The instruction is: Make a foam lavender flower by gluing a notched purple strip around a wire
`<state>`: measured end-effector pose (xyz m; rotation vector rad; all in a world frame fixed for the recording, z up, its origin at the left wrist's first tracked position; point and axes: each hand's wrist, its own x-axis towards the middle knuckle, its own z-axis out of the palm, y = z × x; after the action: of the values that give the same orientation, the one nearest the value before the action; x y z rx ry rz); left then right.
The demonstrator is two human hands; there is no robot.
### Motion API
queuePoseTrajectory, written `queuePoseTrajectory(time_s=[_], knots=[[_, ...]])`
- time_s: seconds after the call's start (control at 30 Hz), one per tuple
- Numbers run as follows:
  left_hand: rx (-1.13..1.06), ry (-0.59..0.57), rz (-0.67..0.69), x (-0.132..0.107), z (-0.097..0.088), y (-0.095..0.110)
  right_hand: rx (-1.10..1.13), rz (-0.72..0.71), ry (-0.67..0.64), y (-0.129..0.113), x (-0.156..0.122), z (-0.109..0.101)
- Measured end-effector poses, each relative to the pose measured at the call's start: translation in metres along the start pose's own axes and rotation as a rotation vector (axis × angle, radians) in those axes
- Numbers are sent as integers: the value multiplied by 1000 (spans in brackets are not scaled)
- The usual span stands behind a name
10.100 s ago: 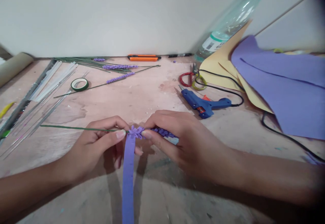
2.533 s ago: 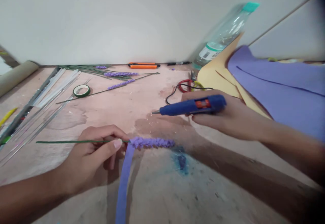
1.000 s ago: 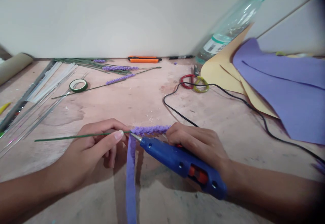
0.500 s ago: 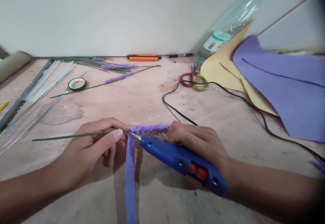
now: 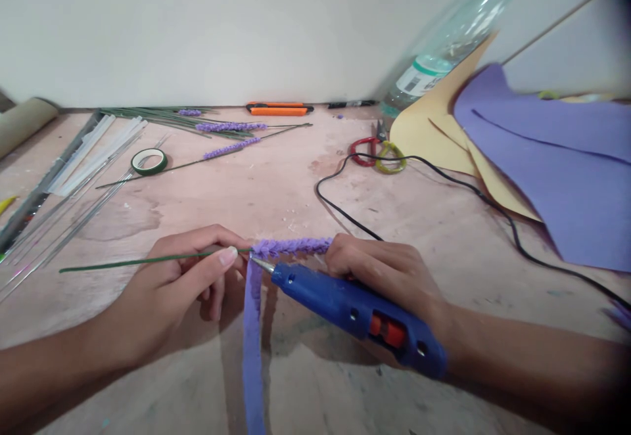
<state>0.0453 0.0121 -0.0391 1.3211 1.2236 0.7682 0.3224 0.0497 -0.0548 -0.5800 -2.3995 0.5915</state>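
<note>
My left hand (image 5: pixel 182 284) pinches a thin green wire stem (image 5: pixel 123 263) just left of a purple fringed foam spike (image 5: pixel 290 247) wound on it. A loose purple foam strip (image 5: pixel 252 349) hangs down from the spike's left end toward me. My right hand (image 5: pixel 384 274) is closed round a blue glue gun (image 5: pixel 355 310), whose metal tip touches the spot where the strip meets the stem. The gun's black cord (image 5: pixel 444 188) trails off to the right.
Finished purple stems (image 5: pixel 229 138) and a green tape roll (image 5: pixel 148 160) lie at the back left beside wire rods (image 5: pixel 73 215). Red-and-yellow scissors (image 5: pixel 377 154), orange cutters (image 5: pixel 279 109), a leaning bottle (image 5: pixel 444 47) and purple and tan foam sheets (image 5: pixel 552 159) are at the back right.
Ten seconds ago both hands wound the strip. My right hand then picked up the glue gun and brought its tip to the stem; in the last second it has barely moved.
</note>
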Motion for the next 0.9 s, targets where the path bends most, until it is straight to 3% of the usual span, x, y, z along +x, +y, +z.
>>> queuePoseTrajectory(time_s=[0.9], knots=[[-15, 17, 14, 2, 1, 2, -24, -30, -9, -2, 1, 2]])
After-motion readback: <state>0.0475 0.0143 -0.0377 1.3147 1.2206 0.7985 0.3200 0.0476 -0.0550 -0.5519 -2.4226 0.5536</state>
